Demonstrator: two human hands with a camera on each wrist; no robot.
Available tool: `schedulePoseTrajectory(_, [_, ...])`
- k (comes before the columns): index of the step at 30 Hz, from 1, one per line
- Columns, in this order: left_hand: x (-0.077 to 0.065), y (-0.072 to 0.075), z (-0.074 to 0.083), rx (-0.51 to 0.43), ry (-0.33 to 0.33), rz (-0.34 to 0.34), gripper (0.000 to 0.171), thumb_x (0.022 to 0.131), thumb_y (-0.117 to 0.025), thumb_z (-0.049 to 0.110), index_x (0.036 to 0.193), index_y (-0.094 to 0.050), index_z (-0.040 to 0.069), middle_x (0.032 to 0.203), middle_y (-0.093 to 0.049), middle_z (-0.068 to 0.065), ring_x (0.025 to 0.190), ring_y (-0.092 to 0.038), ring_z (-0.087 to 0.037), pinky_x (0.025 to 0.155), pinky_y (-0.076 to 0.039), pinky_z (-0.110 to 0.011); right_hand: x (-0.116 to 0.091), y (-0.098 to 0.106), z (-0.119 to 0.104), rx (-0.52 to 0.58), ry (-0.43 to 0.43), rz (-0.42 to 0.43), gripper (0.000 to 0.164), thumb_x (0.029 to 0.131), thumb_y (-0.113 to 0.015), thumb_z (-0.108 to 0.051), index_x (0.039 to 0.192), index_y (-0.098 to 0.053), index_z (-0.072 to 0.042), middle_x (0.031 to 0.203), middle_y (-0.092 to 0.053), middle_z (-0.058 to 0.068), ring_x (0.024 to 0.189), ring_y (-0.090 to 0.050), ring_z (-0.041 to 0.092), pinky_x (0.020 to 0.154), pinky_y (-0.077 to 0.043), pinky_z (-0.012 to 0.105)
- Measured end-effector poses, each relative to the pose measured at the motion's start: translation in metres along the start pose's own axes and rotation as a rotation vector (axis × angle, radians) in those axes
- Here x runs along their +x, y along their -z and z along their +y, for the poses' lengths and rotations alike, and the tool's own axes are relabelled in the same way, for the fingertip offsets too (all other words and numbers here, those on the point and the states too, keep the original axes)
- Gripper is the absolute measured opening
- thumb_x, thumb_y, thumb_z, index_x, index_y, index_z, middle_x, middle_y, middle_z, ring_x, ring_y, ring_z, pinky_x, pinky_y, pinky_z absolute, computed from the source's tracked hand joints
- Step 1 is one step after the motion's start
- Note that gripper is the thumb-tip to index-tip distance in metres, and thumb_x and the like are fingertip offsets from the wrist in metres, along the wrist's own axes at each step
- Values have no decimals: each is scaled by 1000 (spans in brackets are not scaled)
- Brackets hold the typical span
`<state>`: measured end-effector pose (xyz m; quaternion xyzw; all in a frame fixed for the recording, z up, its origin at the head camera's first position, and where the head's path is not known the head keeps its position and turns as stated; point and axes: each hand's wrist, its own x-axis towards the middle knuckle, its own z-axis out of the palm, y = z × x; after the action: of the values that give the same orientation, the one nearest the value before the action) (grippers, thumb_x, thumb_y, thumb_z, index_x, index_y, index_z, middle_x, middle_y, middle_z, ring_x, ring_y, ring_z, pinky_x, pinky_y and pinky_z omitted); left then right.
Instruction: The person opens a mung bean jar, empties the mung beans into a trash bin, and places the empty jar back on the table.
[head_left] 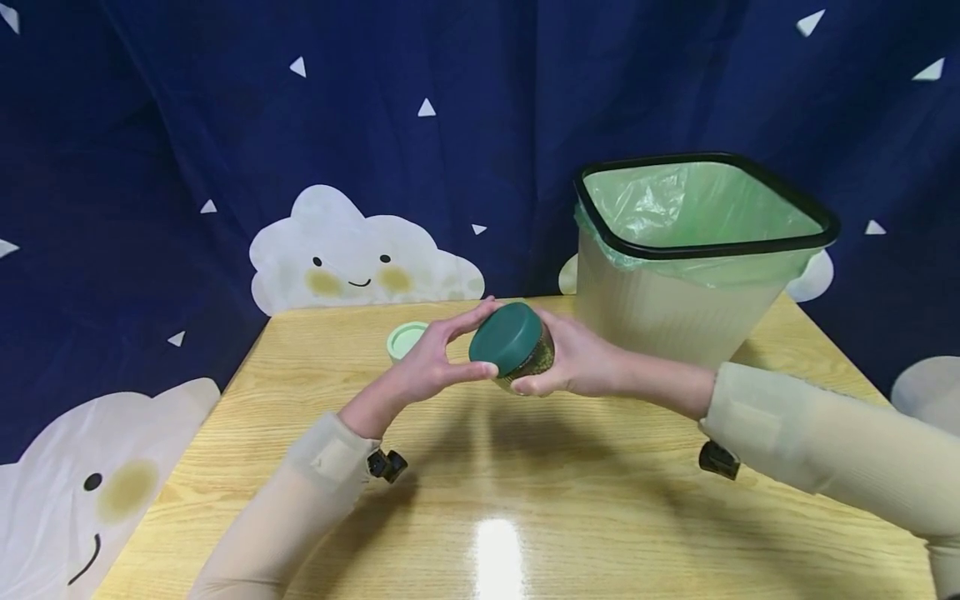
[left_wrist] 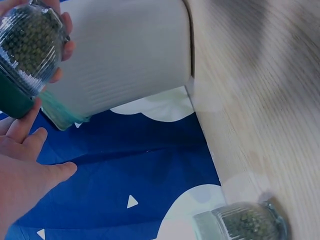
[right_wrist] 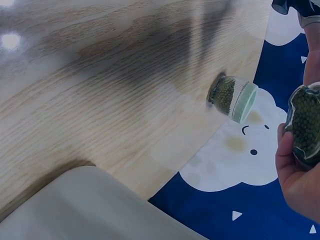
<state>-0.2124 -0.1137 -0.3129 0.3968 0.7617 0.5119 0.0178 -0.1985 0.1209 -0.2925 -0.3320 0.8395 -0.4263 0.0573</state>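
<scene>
At the centre of the head frame we see a jar [head_left: 542, 360] of small green grains, held tilted above the table [head_left: 450, 508]. The right hand [head_left: 581, 357] grasps its glass body, probably to steady it, while the left hand [head_left: 429, 360] pinches the dark green lid [head_left: 507, 337], a hold we judge suited to twisting. Left of centre, a second jar [head_left: 407, 337] stands apart; the lined bin [head_left: 660, 308], upper right, likewise leaves the hands room.
</scene>
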Motion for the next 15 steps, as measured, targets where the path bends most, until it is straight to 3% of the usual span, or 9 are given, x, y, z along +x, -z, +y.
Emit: schedulePoseTrajectory(15, [-2,-3,6,37,55,22,97,80,-70,62,146,-39,-2,148,-42,-14,138,-35,-21,113,-24,-46,-5,-7,0,-62,-20,57,79,69,-85,-26,132,-46,1,111,-64,8,99,-61,21,88,-49,41])
